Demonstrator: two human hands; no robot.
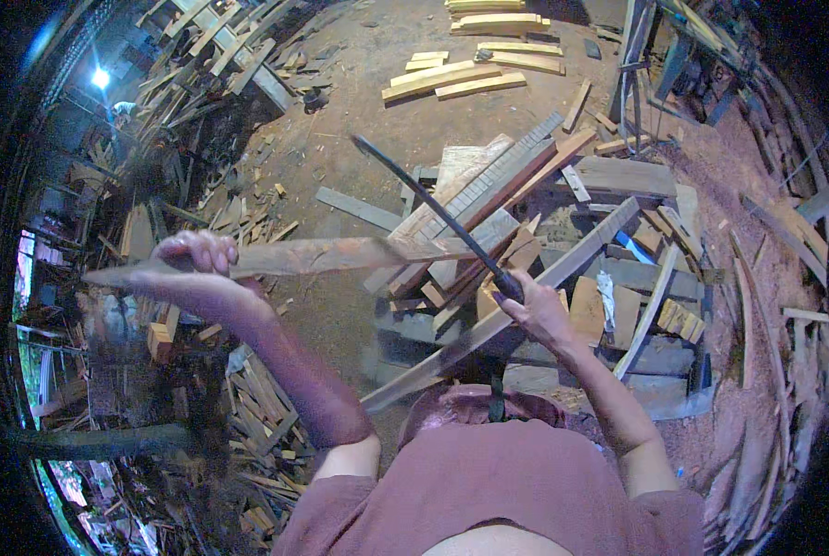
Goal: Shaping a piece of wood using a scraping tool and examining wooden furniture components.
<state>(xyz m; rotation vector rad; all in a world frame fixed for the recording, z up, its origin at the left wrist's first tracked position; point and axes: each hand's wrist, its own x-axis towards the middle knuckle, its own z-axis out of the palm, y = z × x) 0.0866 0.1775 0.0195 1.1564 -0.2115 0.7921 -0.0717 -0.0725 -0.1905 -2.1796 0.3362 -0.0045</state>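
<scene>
My left hand, slightly blurred, is curled around a long wooden plank near its left end. From there the plank stretches right, its far-right end resting over a pile of wood offcuts. My right hand grips the dark handle of a machete-like tool, whose long, narrow dark blade slants up and left across the plank's right part. Beneath my right hand a squared wooden beam lies diagonally on the pile, running down toward my lap.
Stacked boards and offcuts crowd the space ahead of me. Pale yellow cut pieces lie in rows on the dirt floor farther off. Scrap wood is heaped at the left, and long slats lean at the right.
</scene>
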